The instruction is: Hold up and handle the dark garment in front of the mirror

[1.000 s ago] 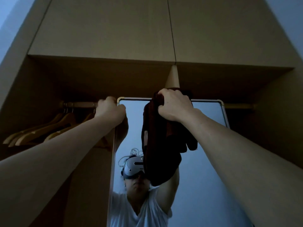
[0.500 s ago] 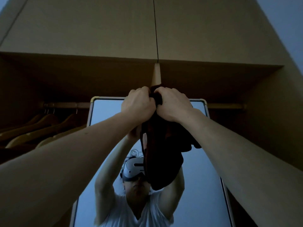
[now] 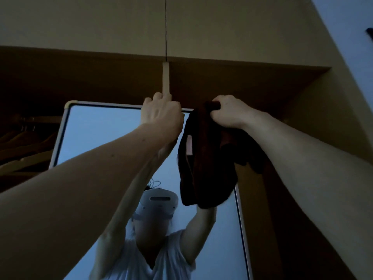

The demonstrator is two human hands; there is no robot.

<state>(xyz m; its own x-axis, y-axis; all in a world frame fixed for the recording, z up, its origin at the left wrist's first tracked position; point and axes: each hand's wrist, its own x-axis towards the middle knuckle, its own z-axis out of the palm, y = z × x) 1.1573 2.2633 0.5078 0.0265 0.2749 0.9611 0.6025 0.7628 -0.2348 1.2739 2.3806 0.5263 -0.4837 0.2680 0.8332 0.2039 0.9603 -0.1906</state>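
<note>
Two raised arms reach into the upper part of an open wooden wardrobe [image 3: 232,81]. At far left, wooden hangers [image 3: 26,152] hang from a rail [image 3: 40,119] in deep shadow. Next comes a mirror [image 3: 105,138] with a pale frame, leaning inside the wardrobe; it reflects the person, who wears a white headset and a light shirt.

Left hand [image 3: 161,113]: fingers curled over the mirror's top edge, just below the pale vertical divider [image 3: 166,79]. It appears to grip the frame; what the fingertips touch behind the edge is hidden.

Right hand [image 3: 228,112]: fingers closed around the bunched top of a dark garment [image 3: 205,158]. The garment hangs free below the fist, in front of the mirror's upper right corner, with a small pale label visible on it. No hanger is visible inside it.

Step in hand, as judged: steadying the mirror with one hand while holding the garment up at rail height with the other. The next move calls for a firm grip on the fabric and a clear path past the mirror's corner.
</note>
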